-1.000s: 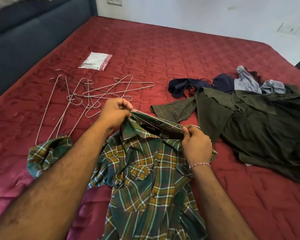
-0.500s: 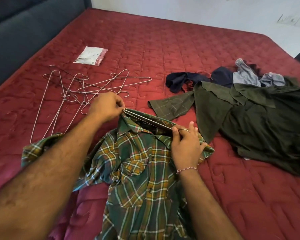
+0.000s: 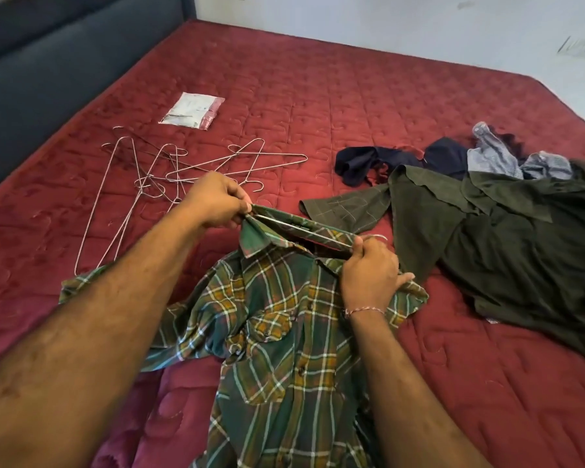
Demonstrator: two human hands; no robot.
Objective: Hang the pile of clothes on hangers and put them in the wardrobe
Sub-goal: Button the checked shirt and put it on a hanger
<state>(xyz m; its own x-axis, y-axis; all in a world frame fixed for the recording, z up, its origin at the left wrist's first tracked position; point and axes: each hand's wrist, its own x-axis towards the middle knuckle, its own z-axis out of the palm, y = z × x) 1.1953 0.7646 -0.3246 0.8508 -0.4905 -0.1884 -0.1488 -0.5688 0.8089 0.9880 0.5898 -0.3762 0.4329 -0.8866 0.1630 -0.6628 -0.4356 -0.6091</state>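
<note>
A green and yellow plaid shirt (image 3: pixel 284 332) lies front-up on the red bed (image 3: pixel 318 96). A thin wire hanger (image 3: pixel 304 231) runs across the inside of its open collar. My left hand (image 3: pixel 217 202) pinches the left end of the collar together with the hanger wire. My right hand (image 3: pixel 368 271) grips the right side of the collar and the hanger, whose hook pokes out just above the fingers. Several bare wire hangers (image 3: pixel 169 177) lie tangled to the left of the shirt. A pile of clothes (image 3: pixel 504 238), mostly dark green, lies to the right.
A flat white and pink plastic packet (image 3: pixel 191 111) lies on the bed beyond the hangers. A dark blue padded headboard (image 3: pixel 48 69) runs along the left. A white wall (image 3: pixel 385 21) stands behind the bed. Navy and grey garments (image 3: pixel 453 160) top the pile.
My hands have spread slightly apart along the collar, stretching it over the hanger wire. The right hand's fingers have curled more tightly on the collar's right end.
</note>
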